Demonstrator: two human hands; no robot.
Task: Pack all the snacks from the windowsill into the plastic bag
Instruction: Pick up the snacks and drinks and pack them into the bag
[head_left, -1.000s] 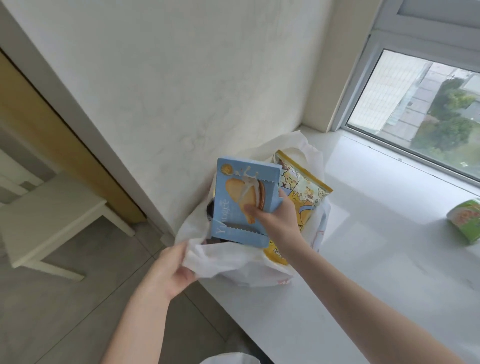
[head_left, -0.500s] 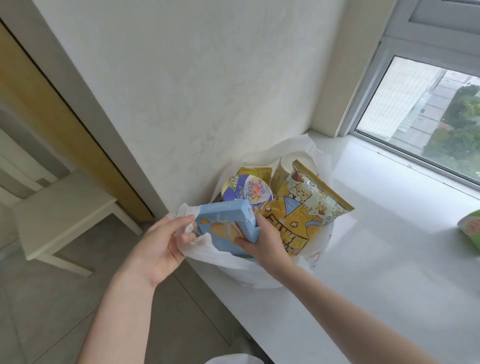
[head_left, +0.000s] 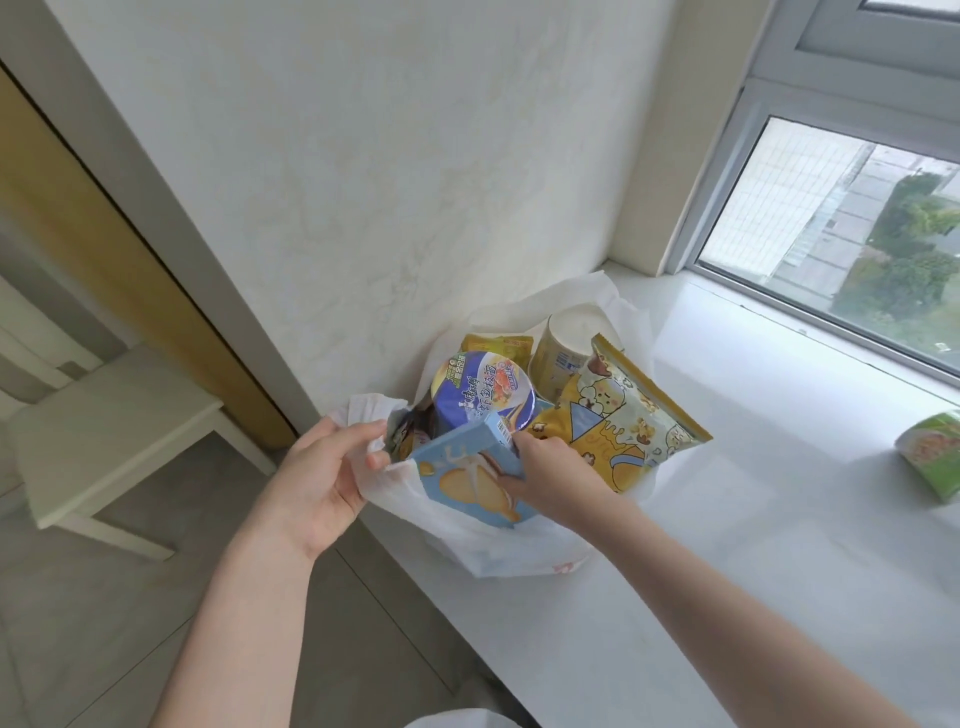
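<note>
A white plastic bag (head_left: 498, 551) stands on the white windowsill (head_left: 753, 519) against the wall. My left hand (head_left: 322, 478) pinches the bag's near-left rim and holds it apart. My right hand (head_left: 545, 478) grips a light blue biscuit box (head_left: 467, 483), tilted and partly inside the bag's mouth. Inside the bag stand a purple-lidded noodle cup (head_left: 483, 395), a yellow popcorn bag (head_left: 623, 426), a pale yellow cup (head_left: 563, 348) and a yellow packet (head_left: 496, 345). A green snack cup (head_left: 932, 460) lies on the sill at the right edge.
The wall runs close behind the bag on the left. A window (head_left: 841, 228) borders the sill at the back right. Below left, on the grey floor, stands a white chair (head_left: 104, 441) beside a yellow door panel (head_left: 93, 208).
My right hand has lowered and tilted the blue box from upright above the bag down into its mouth. My left hand has shifted up along the rim, pulling it wider.
</note>
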